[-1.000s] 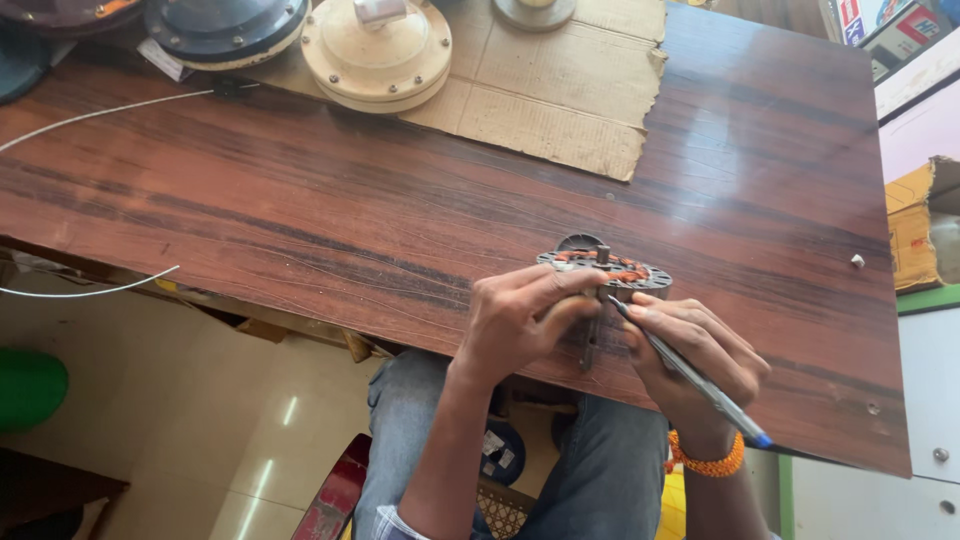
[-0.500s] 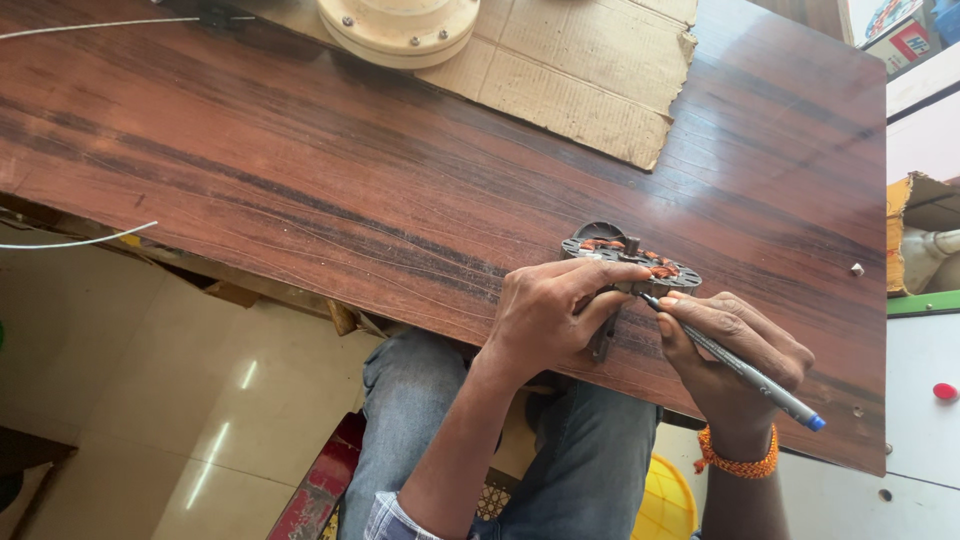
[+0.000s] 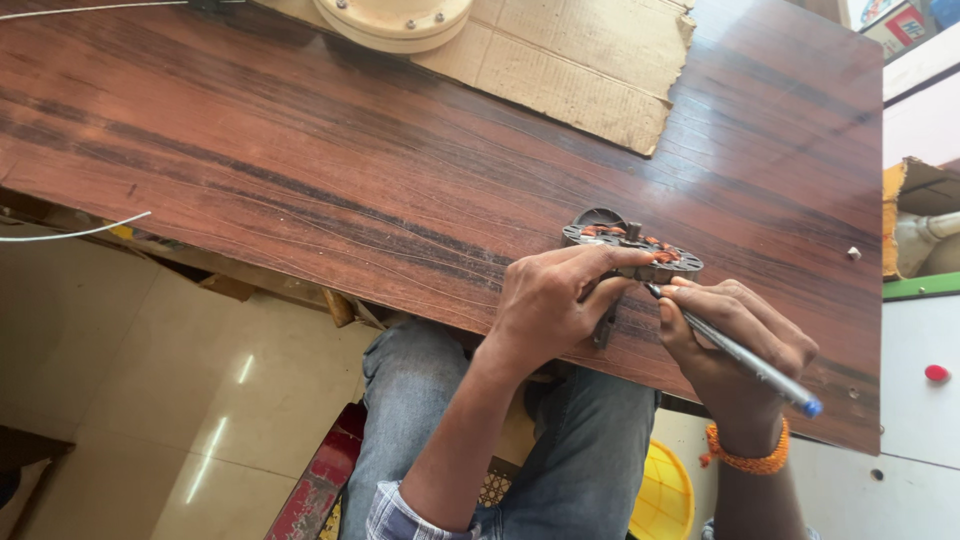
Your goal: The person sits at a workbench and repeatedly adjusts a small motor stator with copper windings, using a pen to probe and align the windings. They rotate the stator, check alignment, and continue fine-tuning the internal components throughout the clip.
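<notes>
My left hand (image 3: 555,300) has its fingers closed over the stator (image 3: 632,245), lower right of centre on the counter (image 3: 300,150). My right hand (image 3: 730,335) pinches a pen (image 3: 745,355), tip at its rim. It looks stiff and heavy, its copper windings fragile; I'd grip the metal rim. Brown cardboard (image 3: 590,60) lies at top; a red-printed box (image 3: 895,25) sits upper right.

I look down on a dark streaked wooden tabletop (image 3: 300,170) with a torn sheet of cardboard (image 3: 580,70) at its far edge. Below, pale glossy floor tiles (image 3: 130,400) catch soft streaks of light.
</notes>
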